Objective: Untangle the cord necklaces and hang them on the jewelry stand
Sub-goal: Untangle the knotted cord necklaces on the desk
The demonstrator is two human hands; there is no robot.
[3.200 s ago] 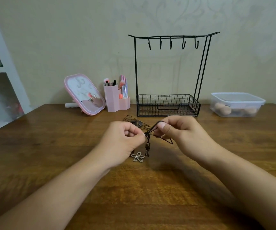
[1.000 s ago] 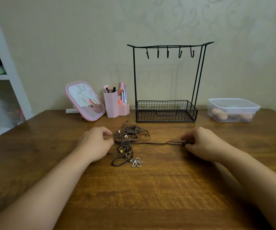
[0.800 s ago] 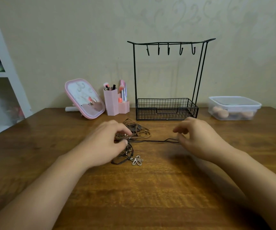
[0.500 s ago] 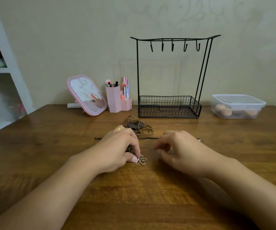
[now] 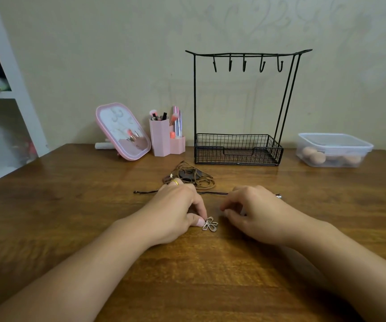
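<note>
My left hand [image 5: 178, 205], with a gold ring on one finger, pinches the cord right at a silver flower pendant [image 5: 210, 224] lying on the wooden table [image 5: 71, 205]. The rest of that dark necklace is hidden under the hand. My right hand [image 5: 254, 211] rests just right of the pendant with curled fingertips on the table; I cannot see whether they hold cord. Behind both hands a thin black cord necklace [image 5: 213, 193] lies stretched straight. A brown cord bundle [image 5: 191, 175] sits farther back. The black wire jewelry stand [image 5: 245, 101] has bare hooks.
A pink tilted mirror [image 5: 122, 131] and a pink brush holder [image 5: 164, 139] stand left of the stand. At the back right is a lidded clear plastic box [image 5: 333, 149]. White shelving [image 5: 4, 89] borders the table's left.
The black cord that both hands pulled apart now lies straight on the table, let go. Both hands came back toward me, to the flower pendant; my left hand now pinches beside it.
</note>
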